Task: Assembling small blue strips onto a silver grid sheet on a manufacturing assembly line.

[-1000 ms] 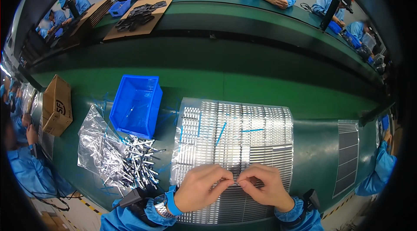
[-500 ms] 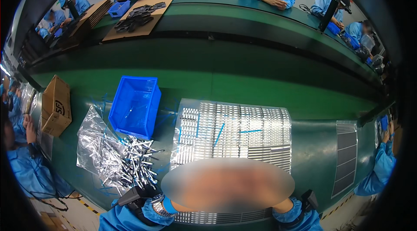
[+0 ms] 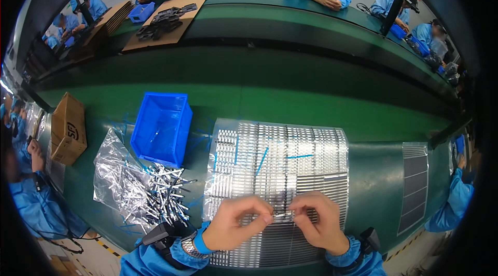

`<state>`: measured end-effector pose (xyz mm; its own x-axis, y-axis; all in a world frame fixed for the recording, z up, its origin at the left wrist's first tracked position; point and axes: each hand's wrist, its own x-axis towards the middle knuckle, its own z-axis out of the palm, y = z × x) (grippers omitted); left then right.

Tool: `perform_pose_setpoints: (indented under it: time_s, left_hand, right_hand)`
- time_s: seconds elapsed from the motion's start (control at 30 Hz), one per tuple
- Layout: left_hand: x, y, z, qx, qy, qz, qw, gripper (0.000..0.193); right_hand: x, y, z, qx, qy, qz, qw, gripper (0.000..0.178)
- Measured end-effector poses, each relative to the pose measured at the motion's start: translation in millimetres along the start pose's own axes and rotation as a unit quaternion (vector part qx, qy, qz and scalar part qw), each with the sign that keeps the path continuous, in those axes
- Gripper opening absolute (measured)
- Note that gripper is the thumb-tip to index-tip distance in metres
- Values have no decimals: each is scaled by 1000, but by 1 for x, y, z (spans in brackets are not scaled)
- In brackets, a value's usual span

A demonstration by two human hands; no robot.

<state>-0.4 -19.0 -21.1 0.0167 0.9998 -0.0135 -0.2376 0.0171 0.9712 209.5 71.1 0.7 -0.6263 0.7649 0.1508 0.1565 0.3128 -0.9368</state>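
My left hand (image 3: 237,226) and my right hand (image 3: 320,224) face each other over the near part of a clear sheet (image 3: 340,143) covered with rows of small silver strips. Between the fingertips stretches a thin silver strip (image 3: 282,216), with the left thumb and forefinger pinched on one end and the right fingers at the other. Two loose blue slivers, one slanted (image 3: 262,161) and one nearly level (image 3: 300,156), lie on the sheet. Left of it is a pile of loose silver strips (image 3: 165,193), partly on a clear plastic bag (image 3: 110,164).
A blue bin (image 3: 184,128) stands behind the pile, and a cardboard box (image 3: 69,130) is at the far left. At right lies another sheet with dark panels (image 3: 414,188). Co-workers in blue sit across the green table (image 3: 290,81) and at both sides.
The view has shifted very slightly. A blurred patch covers my hands in the earlier frame, so their finger movement cannot be compared. Bin, pile and sheet stay in place.
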Motion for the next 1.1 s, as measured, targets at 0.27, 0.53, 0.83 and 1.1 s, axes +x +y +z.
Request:
perform_pose_setpoints:
  time_s: [0.27,0.53,0.83,1.1]
  left_hand:
    - [0,0,-4,-1,-22,-11,1000,6]
    - [2,11,0,54,-29,-5,998,9]
    - [-34,118,-52,521,381,301,702,14]
    - [-15,105,-48,683,293,156,651,29]
  right_hand:
    - [6,-5,7,-155,49,-130,978,17]
    - [3,-12,2,-191,112,-155,963,16]
    - [3,-1,-4,-171,165,-154,959,14]
    - [-5,-17,-17,-191,152,-132,961,12]
